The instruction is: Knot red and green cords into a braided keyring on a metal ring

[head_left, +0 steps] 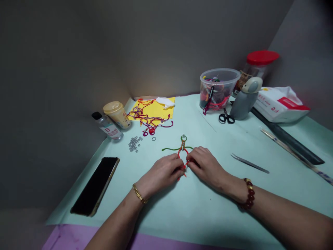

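Note:
My left hand [169, 168] and my right hand [204, 163] come close together at the middle of the table, each pinching a red cord [186, 151]. The red cord loops up from my fingers to a small knotted piece [183, 144] in orange and green, with a ring at its top. From that piece a green cord [170, 149] stretches out to the left, and its other side runs behind my right fingers. My fingertips partly hide where the red strands cross.
Left lie a phone [96, 185], small beads [134, 143], a bottle [110, 128] and a lidded cup [117, 114]. Tangled cords lie on yellow paper [156, 113]. Right are tweezers [249, 164], scissors [226, 118], a tub [220, 74], a grey bottle [244, 102] and a tissue pack [275, 104].

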Tool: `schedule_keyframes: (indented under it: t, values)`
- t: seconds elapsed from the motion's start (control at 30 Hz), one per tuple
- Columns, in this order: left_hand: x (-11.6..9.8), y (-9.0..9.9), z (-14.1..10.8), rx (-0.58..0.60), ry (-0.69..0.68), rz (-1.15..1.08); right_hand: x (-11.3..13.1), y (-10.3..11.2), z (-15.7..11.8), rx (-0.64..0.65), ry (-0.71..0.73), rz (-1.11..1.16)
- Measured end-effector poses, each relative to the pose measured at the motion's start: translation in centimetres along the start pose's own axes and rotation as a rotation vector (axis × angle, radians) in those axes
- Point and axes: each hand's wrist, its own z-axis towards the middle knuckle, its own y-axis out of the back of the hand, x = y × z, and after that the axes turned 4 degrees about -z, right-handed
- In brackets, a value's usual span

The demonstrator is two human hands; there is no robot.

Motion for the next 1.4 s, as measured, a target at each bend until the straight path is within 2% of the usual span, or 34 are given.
schedule_keyframes:
  t: [0.2, 0.3, 0.43, 0.53, 0.67, 0.73, 0.83, 1.0, 1.4]
  values:
    - [1.0, 0.8, 0.3, -0.108, 0.044, -0.363, 0.1, 0.1, 0.1, 0.027, -0.011, 0.008]
    - [1.2, -0.1, 0.7, -0.177, 0.116, -0.517, 0.1, 0.1, 0.1, 0.036, -0.005, 0.004]
    - [0.9, -1.8, 1.2, -0.276, 0.185, -0.54, 0.1, 0.0, 0.1, 0.037, -0.001, -0.004]
    - [0.8, -2.4, 1.5, -0.369, 0.212, -0.646, 0.1, 0.0, 0.1, 0.038, -0.005, -0.005]
    - [0.9, -2.2, 1.6, -0.346, 0.221, -0.777, 0.1, 0.0, 0.1, 0.042, 0.005, -0.006]
    - [0.7, -2.0, 1.5, -0.324, 0.217, -0.769, 0.1, 0.0, 0.1, 0.039, 0.004, -0.003]
    - [0.4, -2.1, 1.4, -0.276, 0.205, -0.643, 0.0, -0.1, 0.1, 0.028, -0.001, 0.003]
    - [0.3, -2.6, 1.3, -0.279, 0.197, -0.493, 0.1, 0.0, 0.1, 0.02, -0.015, 0.008]
    - [0.5, -2.4, 1.2, -0.257, 0.195, -0.54, 0.3, 0.1, 0.1, 0.012, -0.025, 0.017]
